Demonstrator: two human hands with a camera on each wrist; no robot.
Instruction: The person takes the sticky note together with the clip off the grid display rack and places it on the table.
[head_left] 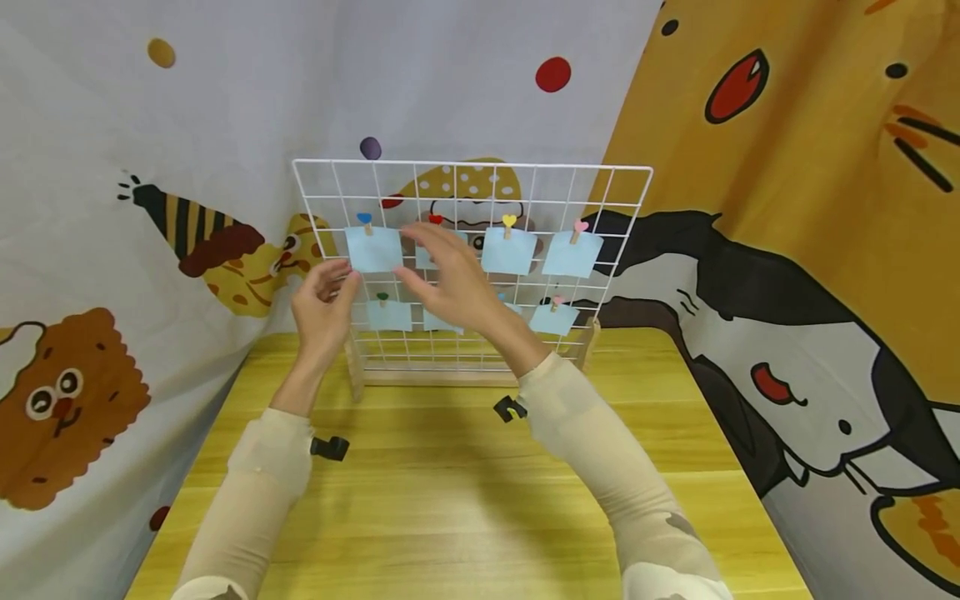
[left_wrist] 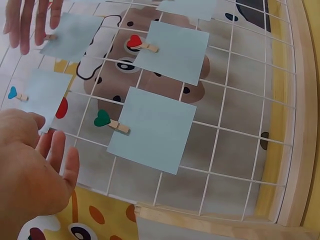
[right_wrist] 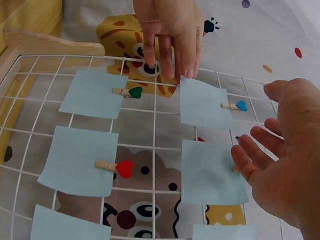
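Note:
A white wire grid panel stands upright with light blue paper notes clipped on it in two rows. At the upper left, a blue note hangs from a small wooden clothespin with a blue heart. My left hand pinches the lower left corner of this note between thumb and fingers. My right hand is spread open beside the note's right edge, holding nothing. It partly covers the neighbouring note and its clothespin. A note with a green-heart clothespin hangs in the row below.
The panel sits in a wooden base on a wood-grain table. More notes hang to the right, such as one with a yellow-heart clothespin. A cartoon-printed cloth hangs behind. Black mounts stick out at both wrists.

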